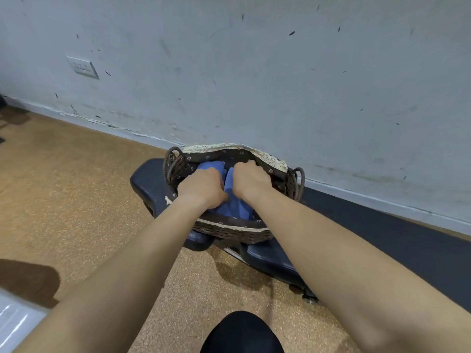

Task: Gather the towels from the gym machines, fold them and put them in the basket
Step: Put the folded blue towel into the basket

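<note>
Towel (238, 206) is gripped by both hands, fingers curled down into the blue cloth: left hand (201, 187) on its left part, right hand (251, 180) just beside it on the right. Towel is already inside the basket (229, 231) (wicker, lined, lace edge), which is set on a black bench (145, 183) near the wall. Step judged: placing, last tuck. Next move calls for both grips to be let go and the hands lifted straight up, so the fold is not dragged open.
</note>
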`<state>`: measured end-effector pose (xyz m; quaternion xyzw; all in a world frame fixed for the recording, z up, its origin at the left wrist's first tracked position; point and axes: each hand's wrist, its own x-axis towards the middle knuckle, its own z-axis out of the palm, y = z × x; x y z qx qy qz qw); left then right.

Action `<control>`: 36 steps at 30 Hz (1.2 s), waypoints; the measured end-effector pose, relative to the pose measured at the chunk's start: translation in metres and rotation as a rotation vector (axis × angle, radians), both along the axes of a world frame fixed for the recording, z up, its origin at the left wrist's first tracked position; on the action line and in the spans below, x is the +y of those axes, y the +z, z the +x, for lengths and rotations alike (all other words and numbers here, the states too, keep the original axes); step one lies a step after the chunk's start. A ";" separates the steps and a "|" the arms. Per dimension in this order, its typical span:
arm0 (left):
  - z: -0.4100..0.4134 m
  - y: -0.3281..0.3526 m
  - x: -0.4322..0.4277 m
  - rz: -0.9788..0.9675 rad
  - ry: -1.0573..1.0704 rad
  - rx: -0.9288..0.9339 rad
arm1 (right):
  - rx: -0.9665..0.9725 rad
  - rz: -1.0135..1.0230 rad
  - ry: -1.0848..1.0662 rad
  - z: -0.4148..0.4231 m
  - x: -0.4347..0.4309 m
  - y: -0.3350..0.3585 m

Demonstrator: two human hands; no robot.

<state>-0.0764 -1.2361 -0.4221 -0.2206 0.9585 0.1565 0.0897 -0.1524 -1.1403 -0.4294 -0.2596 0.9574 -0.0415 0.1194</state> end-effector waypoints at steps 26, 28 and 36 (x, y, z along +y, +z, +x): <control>0.003 0.034 0.002 -0.003 -0.254 0.015 | -0.096 -0.148 0.258 0.008 0.065 0.031; 0.011 0.053 0.018 -0.004 -0.261 0.045 | -0.073 -0.180 0.230 0.015 0.086 0.052; 0.032 0.116 0.121 -0.002 -0.354 0.142 | 0.042 -0.151 0.091 0.040 0.218 0.128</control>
